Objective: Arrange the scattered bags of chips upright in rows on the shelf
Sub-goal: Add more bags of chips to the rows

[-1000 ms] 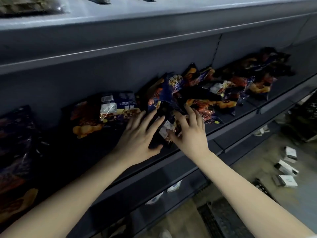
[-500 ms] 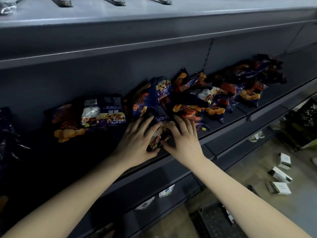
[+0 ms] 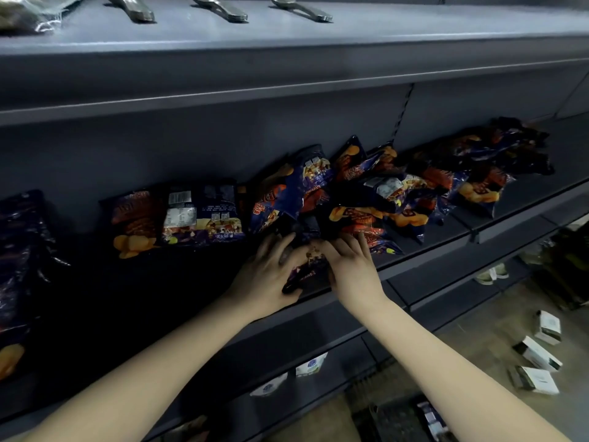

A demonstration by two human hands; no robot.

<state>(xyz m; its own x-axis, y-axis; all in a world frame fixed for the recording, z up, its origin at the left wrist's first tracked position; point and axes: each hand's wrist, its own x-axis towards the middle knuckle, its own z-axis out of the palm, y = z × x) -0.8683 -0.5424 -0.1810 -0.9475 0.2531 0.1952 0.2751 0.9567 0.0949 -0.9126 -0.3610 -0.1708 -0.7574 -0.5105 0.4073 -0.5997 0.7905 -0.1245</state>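
Note:
A dark chip bag (image 3: pixel 307 269) lies at the front edge of the grey shelf (image 3: pixel 430 260). My left hand (image 3: pixel 271 275) grips its left side and my right hand (image 3: pixel 352 269) grips its right side. Behind them a heap of several dark blue and orange chip bags (image 3: pixel 398 193) lies scattered toward the right. Two bags (image 3: pixel 178 215) stand upright against the back wall to the left. Another dark bag (image 3: pixel 19 250) stands at the far left.
An upper shelf (image 3: pixel 287 36) with metal utensils overhangs the work area. A lower shelf holds white packets (image 3: pixel 309 365). Small white boxes (image 3: pixel 538 355) lie on the floor at the right, near a dark crate (image 3: pixel 404 422).
Both hands have closed in on the bag at the shelf's front edge, the fingers now pinching it from both sides. The camera has tilted so the shelf sits lower in view.

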